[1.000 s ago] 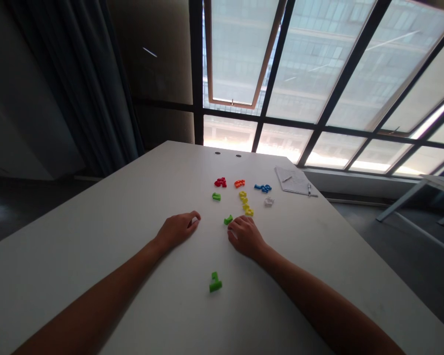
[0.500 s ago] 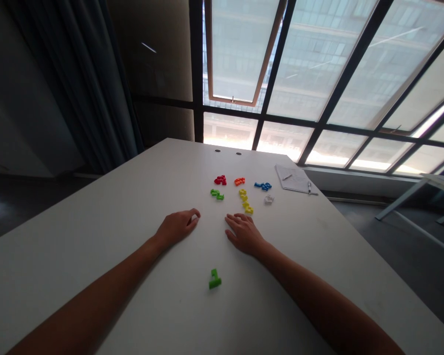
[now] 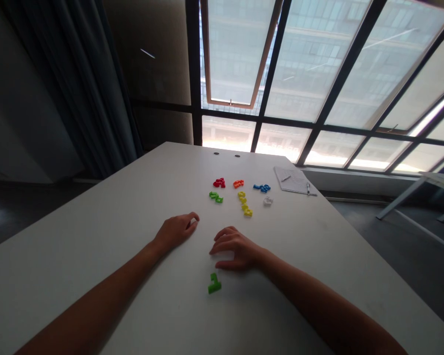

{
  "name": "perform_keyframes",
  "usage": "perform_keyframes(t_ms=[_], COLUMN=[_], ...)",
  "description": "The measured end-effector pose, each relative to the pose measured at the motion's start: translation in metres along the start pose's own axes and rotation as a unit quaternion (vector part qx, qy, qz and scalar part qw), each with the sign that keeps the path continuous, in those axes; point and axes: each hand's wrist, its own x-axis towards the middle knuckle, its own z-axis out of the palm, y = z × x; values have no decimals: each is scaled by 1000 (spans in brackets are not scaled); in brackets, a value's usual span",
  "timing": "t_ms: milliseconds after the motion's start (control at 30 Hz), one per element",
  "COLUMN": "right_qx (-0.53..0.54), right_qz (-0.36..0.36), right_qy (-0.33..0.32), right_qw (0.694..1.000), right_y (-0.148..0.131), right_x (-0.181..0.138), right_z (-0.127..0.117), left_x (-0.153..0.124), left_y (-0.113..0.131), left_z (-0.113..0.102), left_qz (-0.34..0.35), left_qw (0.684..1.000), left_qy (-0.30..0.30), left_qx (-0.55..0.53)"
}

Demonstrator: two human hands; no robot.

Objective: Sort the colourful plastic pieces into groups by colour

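My right hand (image 3: 237, 249) is just beyond a single green plastic piece (image 3: 214, 283), its thumb and fingers parted and nothing between them. The green piece lies by itself on the near part of the white table (image 3: 163, 310). My left hand (image 3: 176, 230) rests on the tabletop to the left, fingers loosely curled with a gap at the thumb, holding nothing. Farther off are small groups of plastic pieces: green pieces (image 3: 216, 197), yellow pieces (image 3: 244, 204), red pieces (image 3: 219, 183), orange pieces (image 3: 239, 184), blue pieces (image 3: 262, 188) and a white piece (image 3: 268, 201).
Sheets of paper (image 3: 290, 178) with pens on them lie at the table's far right. Two dark round holes show near its far edge. Beyond stand large windows (image 3: 288, 74), with a dark curtain (image 3: 74, 88) at left and another table (image 3: 434, 180) at right.
My right hand has come back toward me from near the yellow pieces to the lone green piece, its thumb spreading away from the fingers. My left hand stays in place.
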Motion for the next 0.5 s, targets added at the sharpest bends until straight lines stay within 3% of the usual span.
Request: perform_keyframes(t_ms=[167, 367, 500], right_qx=[-41, -93, -51], right_qz=[-68, -15, -40], right_qy=[-39, 2, 4], right_qw=[996, 996, 998], right_y=[-11, 2, -6], right_x=[5, -2, -1], right_z=[9, 3, -3], left_x=[0, 0, 0], left_y=[1, 1, 0], left_z=[0, 0, 0], left_qz=[2, 3, 7], left_qw=[1000, 1000, 1000], left_qy=[1, 0, 2], left_qx=[6, 2, -1])
